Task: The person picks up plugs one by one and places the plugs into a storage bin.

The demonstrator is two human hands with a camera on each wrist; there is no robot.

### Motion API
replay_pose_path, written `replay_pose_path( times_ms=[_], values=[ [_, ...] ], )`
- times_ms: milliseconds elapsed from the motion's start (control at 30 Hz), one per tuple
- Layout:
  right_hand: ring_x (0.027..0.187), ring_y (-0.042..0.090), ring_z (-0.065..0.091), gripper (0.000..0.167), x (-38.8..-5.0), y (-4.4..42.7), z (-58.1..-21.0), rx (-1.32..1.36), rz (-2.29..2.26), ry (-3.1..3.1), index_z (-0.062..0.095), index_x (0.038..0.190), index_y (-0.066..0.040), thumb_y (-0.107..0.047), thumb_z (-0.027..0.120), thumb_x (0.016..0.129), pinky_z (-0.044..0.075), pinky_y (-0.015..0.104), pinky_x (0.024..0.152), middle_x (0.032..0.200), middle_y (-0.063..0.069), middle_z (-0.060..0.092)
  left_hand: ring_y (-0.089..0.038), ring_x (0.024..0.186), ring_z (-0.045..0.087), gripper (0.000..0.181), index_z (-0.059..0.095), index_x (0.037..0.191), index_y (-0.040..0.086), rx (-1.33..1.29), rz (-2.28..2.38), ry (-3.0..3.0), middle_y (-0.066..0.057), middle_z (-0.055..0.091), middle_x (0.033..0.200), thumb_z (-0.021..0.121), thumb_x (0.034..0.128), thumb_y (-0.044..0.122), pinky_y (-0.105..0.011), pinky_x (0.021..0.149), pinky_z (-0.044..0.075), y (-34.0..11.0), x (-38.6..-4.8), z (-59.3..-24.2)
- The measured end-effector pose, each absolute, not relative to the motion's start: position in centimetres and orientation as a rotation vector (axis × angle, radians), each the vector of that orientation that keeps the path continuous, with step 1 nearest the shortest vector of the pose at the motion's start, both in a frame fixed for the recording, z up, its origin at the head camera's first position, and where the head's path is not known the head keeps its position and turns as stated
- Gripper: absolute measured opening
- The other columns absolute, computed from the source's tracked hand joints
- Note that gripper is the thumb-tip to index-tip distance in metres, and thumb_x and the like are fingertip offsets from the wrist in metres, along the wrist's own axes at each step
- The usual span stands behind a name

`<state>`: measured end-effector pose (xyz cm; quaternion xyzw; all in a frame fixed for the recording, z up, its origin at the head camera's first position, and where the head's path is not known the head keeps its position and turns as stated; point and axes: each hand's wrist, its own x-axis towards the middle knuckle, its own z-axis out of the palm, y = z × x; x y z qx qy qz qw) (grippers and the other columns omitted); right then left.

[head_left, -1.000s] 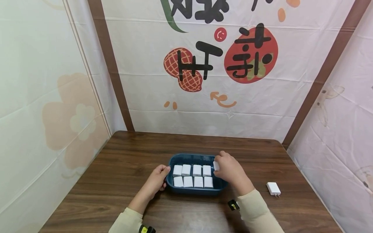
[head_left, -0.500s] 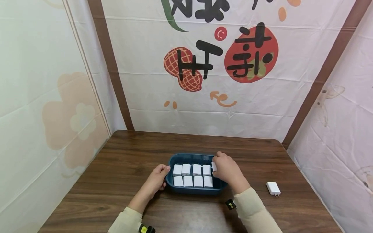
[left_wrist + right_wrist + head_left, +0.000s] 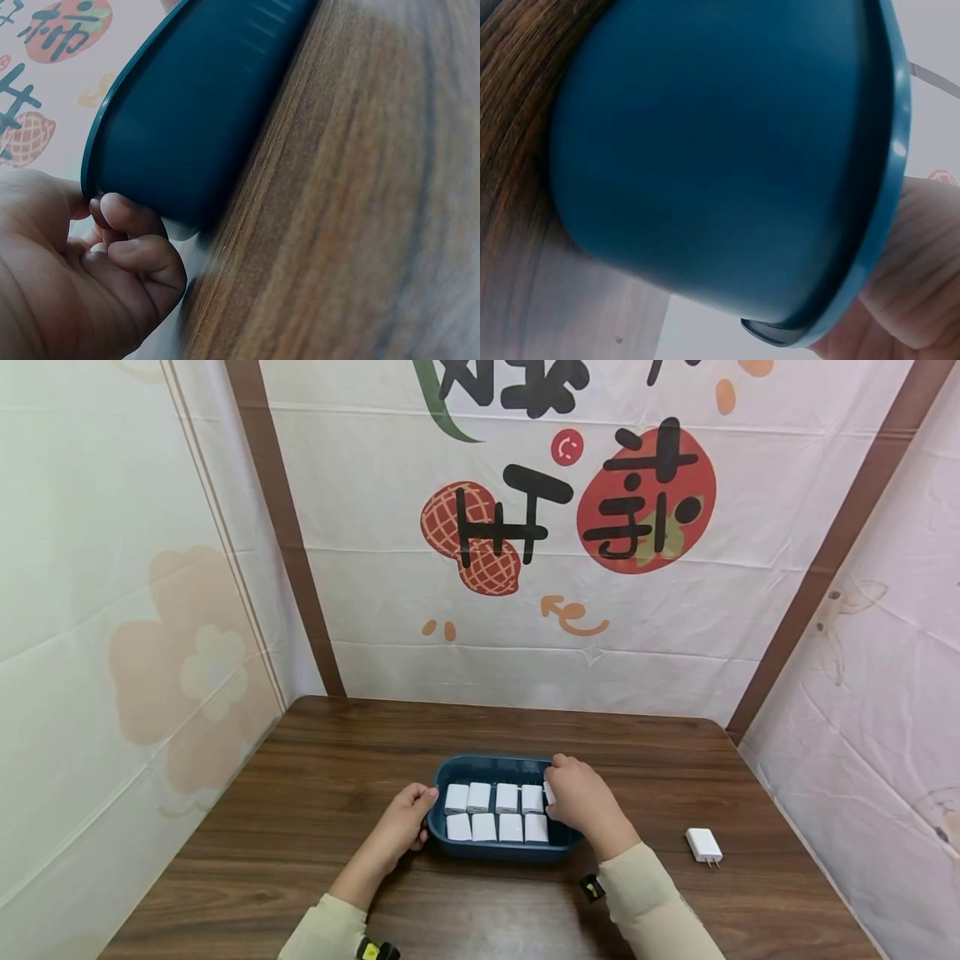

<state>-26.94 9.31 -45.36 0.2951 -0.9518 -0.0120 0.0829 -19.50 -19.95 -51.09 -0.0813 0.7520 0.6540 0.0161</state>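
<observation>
A dark blue oblong basket [image 3: 495,853] stands on the wooden table with two rows of white chargers [image 3: 507,798] inside. At its left end my left hand [image 3: 402,818] grips the rim, thumb on top and fingers curled below; the left wrist view shows these fingers against the basket's outer wall [image 3: 187,112]. Over the right end, my right hand [image 3: 585,797] pinches another white charger [image 3: 549,792] beside the back row, mostly covered by the fingers. In the right wrist view the basket wall [image 3: 705,150] hides the fingertips, and only part of the right hand [image 3: 922,277] shows.
One more white charger [image 3: 703,845] lies on the table to the right of the basket, its metal prongs toward the front. Printed cloth [image 3: 525,668] hangs behind the brown wooden table [image 3: 360,735] and along both sides.
My right hand has shifted slightly left with the charger, closer to the back row, and sits a little lower. The left hand and basket stay in place.
</observation>
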Motion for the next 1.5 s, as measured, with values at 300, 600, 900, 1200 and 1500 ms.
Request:
replay_pose_path(
  times_ms=[300,600,900,1200,1500],
  values=[
    [0.093,0.021,0.062,0.033,-26.9,9.0,-45.4,0.921,-0.118,-2.809,0.076,0.098,-0.006,-0.024,0.092,0.075,0.056,0.039,0.09,0.1,0.005,0.064,-0.015,0.054,0.047,0.031,0.055,0.109,0.0,-0.253,2.045,2.331,-0.003,0.046,0.066,0.051,0.1086,0.031,-0.023,0.044,0.034,-20.0,-19.6,-51.2],
    [0.098,0.021,0.062,0.037,-26.8,8.6,-45.3,0.919,-0.17,-2.827,0.077,0.105,-0.005,-0.025,0.091,0.077,0.055,0.038,0.094,0.108,0.006,0.066,-0.015,0.055,0.047,0.031,0.055,0.109,0.0,-0.248,2.044,2.329,-0.003,0.046,0.067,0.051,0.1085,0.031,-0.023,0.045,0.034,-20.0,-19.6,-51.2],
    [0.096,0.021,0.063,0.031,-26.6,8.1,-45.6,0.902,-0.236,-2.825,0.077,0.104,-0.007,-0.022,0.089,0.079,0.053,0.038,0.094,0.105,0.006,0.066,-0.015,0.055,0.047,0.031,0.055,0.109,0.0,-0.249,2.043,2.327,-0.002,0.045,0.068,0.051,0.1086,0.031,-0.023,0.045,0.034,-20.0,-19.6,-51.2],
    [0.095,0.022,0.065,0.025,-27.0,7.7,-46.2,0.885,-0.219,-2.812,0.077,0.1,-0.006,-0.017,0.088,0.08,0.054,0.039,0.092,0.105,0.008,0.068,-0.015,0.055,0.047,0.031,0.055,0.109,0.0,-0.256,2.041,2.331,-0.003,0.045,0.068,0.051,0.1086,0.031,-0.023,0.045,0.035,-20.0,-19.5,-51.1],
    [0.096,0.023,0.066,0.027,-27.3,7.5,-47.0,0.882,-0.209,-2.844,0.077,0.099,-0.007,-0.021,0.089,0.079,0.055,0.041,0.093,0.103,0.008,0.067,-0.016,0.056,0.047,0.032,0.055,0.11,0.0,-0.255,2.032,2.334,-0.003,0.046,0.069,0.052,0.1084,0.032,-0.023,0.046,0.035,-20.0,-19.5,-51.1]
  ],
)
